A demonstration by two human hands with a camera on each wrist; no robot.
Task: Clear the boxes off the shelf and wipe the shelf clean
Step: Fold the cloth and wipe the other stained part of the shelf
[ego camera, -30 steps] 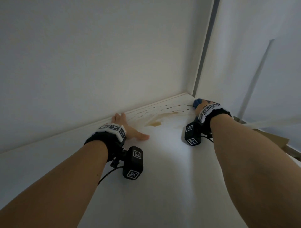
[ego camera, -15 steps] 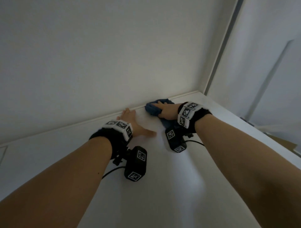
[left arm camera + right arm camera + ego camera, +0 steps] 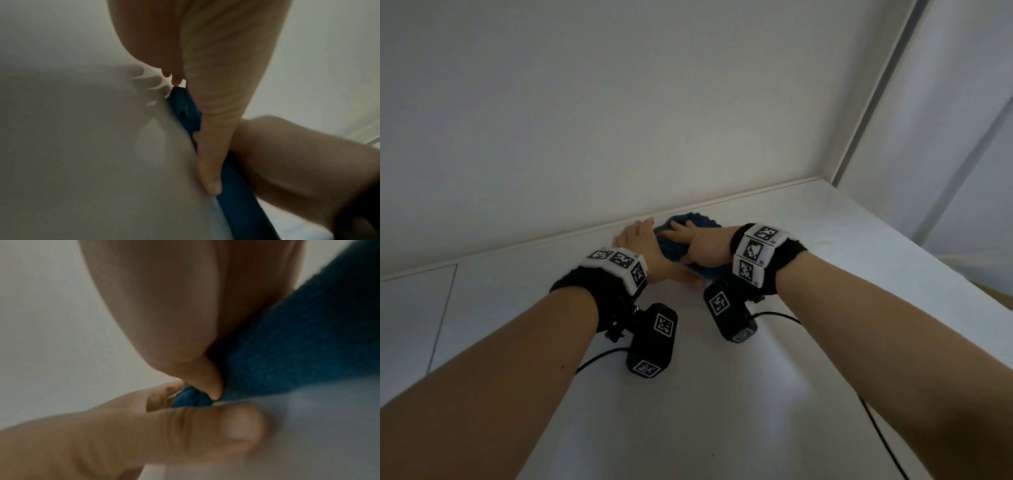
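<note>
Two bare forearms reach away from us over a white shelf [image 3: 722,411], each with a black strap, a white marker band and a small black camera block at the wrist. We take one landmark for every place named: the blue cloth [image 3: 688,236], bunched on the shelf close to where the shelf meets the back wall [image 3: 654,120].

Nearest to us lies bare shelf surface, on our side of the cloth. No boxes show on it, so we judge the clearing finished and the wiping under way.

Next comes our left hand [image 3: 645,245], just left of the cloth and touching it. Its fingers lie straight and flat on the shelf, gripping nothing. The left wrist view shows the thumb [image 3: 211,170] laid along the cloth's edge. We judge this hand steadies the body during the reach.

Our right hand [image 3: 702,248] sits on top of the cloth. Its fingers look fairly straight, pressing the fabric down to rub the surface. The right wrist view shows the cloth [image 3: 298,337] bunched under the palm with the thumb [image 3: 207,379] dug into a fold; we cannot tell whether the fingers truly clasp it.

Beyond the cloth runs the narrow ledge at the foot of the back wall. Far right of the cloth, a side panel [image 3: 945,154] closes the corner.
</note>
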